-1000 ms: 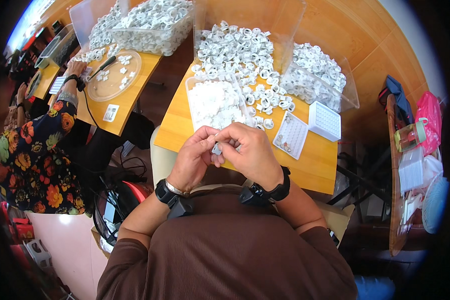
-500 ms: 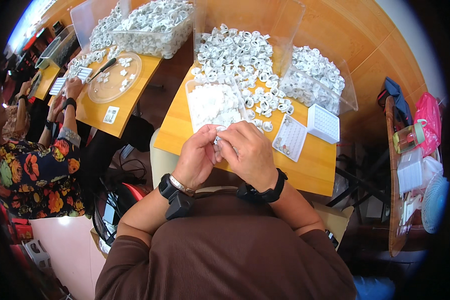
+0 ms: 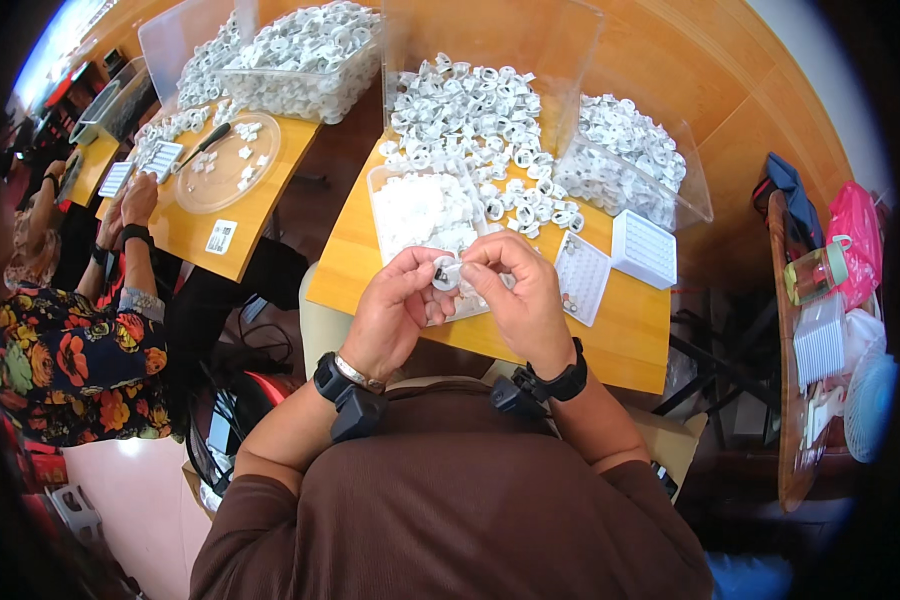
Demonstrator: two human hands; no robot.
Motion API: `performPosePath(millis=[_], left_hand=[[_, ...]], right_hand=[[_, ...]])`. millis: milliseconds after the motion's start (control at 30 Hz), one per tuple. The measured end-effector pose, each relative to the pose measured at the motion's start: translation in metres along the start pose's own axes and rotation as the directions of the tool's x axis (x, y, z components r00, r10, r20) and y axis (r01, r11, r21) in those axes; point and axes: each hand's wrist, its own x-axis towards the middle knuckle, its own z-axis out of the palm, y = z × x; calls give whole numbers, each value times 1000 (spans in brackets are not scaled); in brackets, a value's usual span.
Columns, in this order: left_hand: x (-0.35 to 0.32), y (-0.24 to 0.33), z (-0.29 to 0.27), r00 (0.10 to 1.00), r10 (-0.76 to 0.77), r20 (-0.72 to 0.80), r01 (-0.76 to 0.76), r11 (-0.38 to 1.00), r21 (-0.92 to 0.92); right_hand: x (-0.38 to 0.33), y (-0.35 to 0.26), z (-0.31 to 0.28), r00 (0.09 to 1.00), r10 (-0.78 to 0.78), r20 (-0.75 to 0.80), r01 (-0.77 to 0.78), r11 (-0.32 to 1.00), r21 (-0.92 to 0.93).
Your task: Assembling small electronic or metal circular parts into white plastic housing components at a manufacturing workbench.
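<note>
Grip of the left hand [image 3: 388,310] is pinching a white ring [image 3: 446,273] between thumb and fingers; the right hand [image 3: 520,295] is bringing thumb and forefinger to the ring's right side, though whether they are pinching it too is not showing clearly. Both hands are keeping the ring above the near end of the tub [image 3: 376,215].

Newly showing is the ring's round face with its dark middle, which the fingers are mostly covering in the frame half a second earlier. That is suggesting that the ring is being turned and that work on it is still going on.

White pieces are filling the tub. Loose rings [image 3: 535,205] are lying right of the tub on the tabletop [image 3: 335,270]. Farther right of it, a tray [image 3: 584,270] is resting beside a rack [image 3: 643,250]; the right hand is now hiding most of the discs showing there earlier.

Well left of the tub, a co-worker's hands [image 3: 140,198] are meeting; a second earlier, one is reaching among pieces.
</note>
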Motion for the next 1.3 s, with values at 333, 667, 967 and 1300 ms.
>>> performPosePath(millis=[333,667,967,1300], left_hand=[[-2,-1,3,1000,-2,-6,3,995,99],[-3,-3,1,1000,-12,-22,14,996,86],[-3,-6,-1,1000,-17,-1,17,993,114],[-4,-13,-1,999,-23,29,24,999,-29]], right_hand=[[6,-5,-7,985,-137,106,162,948,-275],[6,-10,-10,976,-163,143,204,916,-344],[4,-9,-7,976,-138,171,193,910,-368],[-4,-1,1,982,-169,86,189,917,-351]])
